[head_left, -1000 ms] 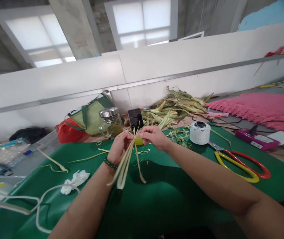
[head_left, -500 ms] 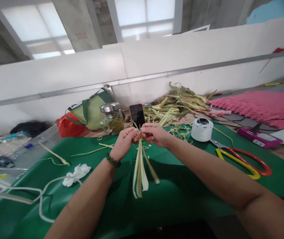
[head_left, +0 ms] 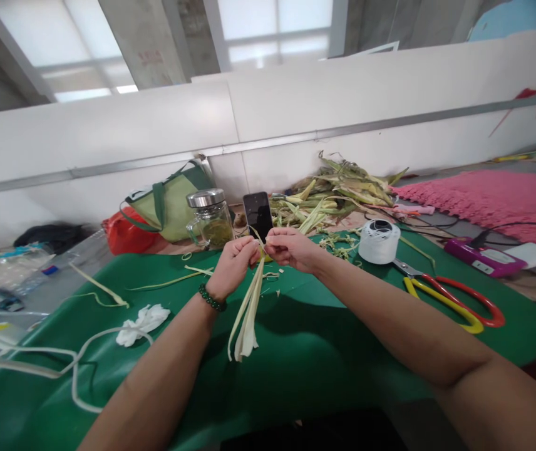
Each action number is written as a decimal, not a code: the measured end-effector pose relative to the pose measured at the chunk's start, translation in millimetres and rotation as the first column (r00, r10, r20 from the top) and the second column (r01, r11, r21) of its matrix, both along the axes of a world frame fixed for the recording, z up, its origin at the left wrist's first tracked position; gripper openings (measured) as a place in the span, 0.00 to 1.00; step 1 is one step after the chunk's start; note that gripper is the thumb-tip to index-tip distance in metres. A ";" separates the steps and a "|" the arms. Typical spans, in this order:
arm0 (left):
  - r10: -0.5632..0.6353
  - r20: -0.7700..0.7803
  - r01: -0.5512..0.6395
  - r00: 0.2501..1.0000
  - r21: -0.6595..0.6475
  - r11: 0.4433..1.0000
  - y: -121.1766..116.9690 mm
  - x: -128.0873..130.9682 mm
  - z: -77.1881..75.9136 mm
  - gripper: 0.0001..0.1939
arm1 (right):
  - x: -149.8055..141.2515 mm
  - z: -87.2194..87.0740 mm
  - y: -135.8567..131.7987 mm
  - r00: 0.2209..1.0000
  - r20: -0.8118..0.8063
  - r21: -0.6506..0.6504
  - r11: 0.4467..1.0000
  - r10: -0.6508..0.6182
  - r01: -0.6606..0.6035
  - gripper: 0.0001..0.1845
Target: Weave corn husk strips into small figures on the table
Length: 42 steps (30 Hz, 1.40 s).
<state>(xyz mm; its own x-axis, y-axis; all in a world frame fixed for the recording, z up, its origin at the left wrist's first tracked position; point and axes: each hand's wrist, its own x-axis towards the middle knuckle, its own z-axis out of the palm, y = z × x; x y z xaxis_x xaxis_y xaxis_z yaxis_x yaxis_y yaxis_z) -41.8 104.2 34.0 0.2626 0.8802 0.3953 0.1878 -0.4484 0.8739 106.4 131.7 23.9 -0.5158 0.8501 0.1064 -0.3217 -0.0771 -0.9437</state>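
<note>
A bundle of pale corn husk strips (head_left: pixel 248 307) hangs down over the green mat, its loose ends fanned out at the bottom. My left hand (head_left: pixel 240 260) has its fingers closed on the bundle's top. Right beside it, at the same spot, my right hand (head_left: pixel 291 249) is closed in a pinch; what lies between its fingertips is too small to make out. A thin husk tip pokes up between the two hands. Just behind them a dark phone (head_left: pixel 258 214) stands upright.
On the green mat (head_left: pixel 343 338) are a white thread spool (head_left: pixel 379 242), scissors (head_left: pixel 456 297), a crumpled tissue (head_left: pixel 143 324) and husk scraps. Behind stand a glass jar (head_left: pixel 211 219), a green bag (head_left: pixel 169 210) and a husk pile (head_left: pixel 347 181). A purple power strip (head_left: pixel 484 257) lies right.
The hanging strips have swung to the left and drawn closer together; the strip that stuck out right has joined the others. Both hands stay near the same place, still pinching.
</note>
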 end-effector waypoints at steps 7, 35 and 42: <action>-0.054 0.070 0.056 0.996 -0.036 0.998 4.1 -4.9 -4.4 0.17 | 2.4 1.3 0.8 0.996 -0.083 -0.031 0.999 0.011 -0.014 0.09; -0.024 0.276 0.133 0.961 -0.382 0.914 11.4 -9.0 -9.0 0.18 | 42.4 8.3 30.1 0.608 0.188 0.686 0.546 -0.771 0.481 0.04; 0.022 0.278 0.083 0.960 -0.361 0.929 11.2 -9.3 -7.0 0.19 | 20.5 4.0 6.5 0.702 0.596 0.710 0.664 -0.390 -0.234 0.10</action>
